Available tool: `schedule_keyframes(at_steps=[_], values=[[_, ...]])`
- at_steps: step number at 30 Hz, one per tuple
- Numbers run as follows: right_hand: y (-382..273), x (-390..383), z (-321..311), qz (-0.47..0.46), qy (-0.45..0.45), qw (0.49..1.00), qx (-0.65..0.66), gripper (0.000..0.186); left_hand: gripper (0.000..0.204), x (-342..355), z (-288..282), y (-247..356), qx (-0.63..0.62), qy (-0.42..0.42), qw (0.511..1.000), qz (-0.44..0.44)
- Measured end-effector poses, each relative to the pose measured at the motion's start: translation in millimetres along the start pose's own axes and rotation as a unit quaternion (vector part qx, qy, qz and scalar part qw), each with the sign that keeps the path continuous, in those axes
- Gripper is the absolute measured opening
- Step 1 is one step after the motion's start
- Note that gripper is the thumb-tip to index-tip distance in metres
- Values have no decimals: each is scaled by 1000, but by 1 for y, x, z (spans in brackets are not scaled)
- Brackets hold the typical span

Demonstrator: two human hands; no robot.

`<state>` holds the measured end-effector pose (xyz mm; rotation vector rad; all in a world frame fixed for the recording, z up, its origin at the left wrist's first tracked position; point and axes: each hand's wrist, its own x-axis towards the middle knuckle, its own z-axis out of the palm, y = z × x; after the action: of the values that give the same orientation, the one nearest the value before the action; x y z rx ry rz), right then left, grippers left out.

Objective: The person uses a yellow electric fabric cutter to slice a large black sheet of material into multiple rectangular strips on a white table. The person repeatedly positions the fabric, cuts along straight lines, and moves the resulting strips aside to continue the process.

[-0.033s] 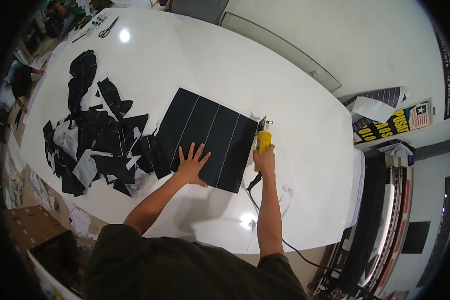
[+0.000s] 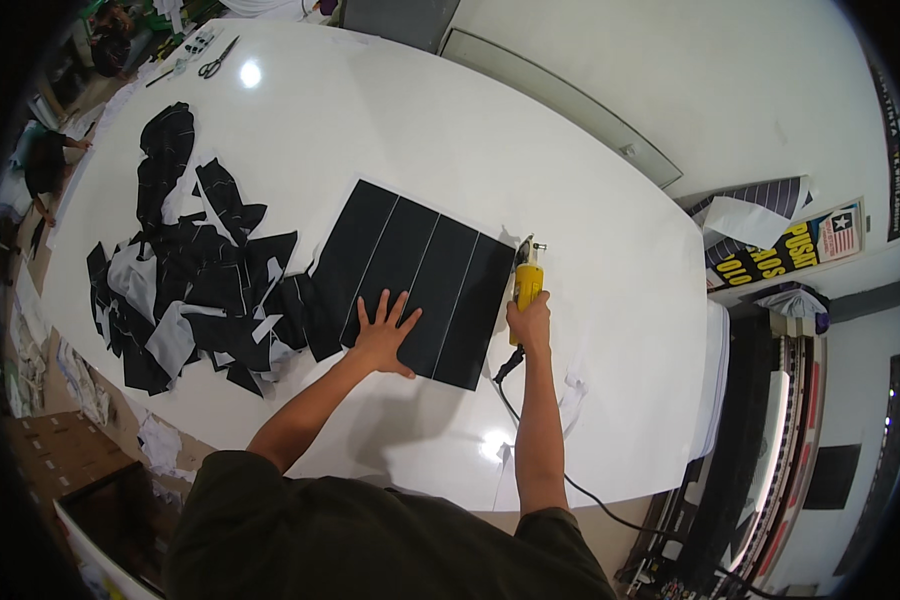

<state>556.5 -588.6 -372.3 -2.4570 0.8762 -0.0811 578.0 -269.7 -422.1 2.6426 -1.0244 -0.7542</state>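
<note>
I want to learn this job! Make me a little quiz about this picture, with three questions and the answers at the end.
1. Which hand lies with spread fingers on the dark lined panel?
2. True or false: the scissors lie on the white table.
3. Fill in the missing colour: the right hand grips a ____ power tool.

Key:
1. The left hand.
2. True.
3. Yellow.

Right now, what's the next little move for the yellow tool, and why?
I'd probably ease the yellow tool slightly forward, just past the far right corner of the black cloth: the tool's metal head is close to that corner, the right hand grips the tool, and the left hand lies spread on the cloth.
</note>
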Motion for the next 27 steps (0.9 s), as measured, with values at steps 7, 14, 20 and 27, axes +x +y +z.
schedule_keyframes(at_steps=[7,14,20,27], values=[[-8,59,-7,3,10,1000,-22,65,145,1,-5,4,8,-11,1000,1],[0,46,-34,36,81,995,54,69,140,95,-38,26,-113,181,973,-86],[52,-47,-87,46,88,988,120,66,139,153,-46,57,57,35,995,75],[103,-141,-124,118,106,975,156,64,133,151,-16,88,86,21,963,254]])
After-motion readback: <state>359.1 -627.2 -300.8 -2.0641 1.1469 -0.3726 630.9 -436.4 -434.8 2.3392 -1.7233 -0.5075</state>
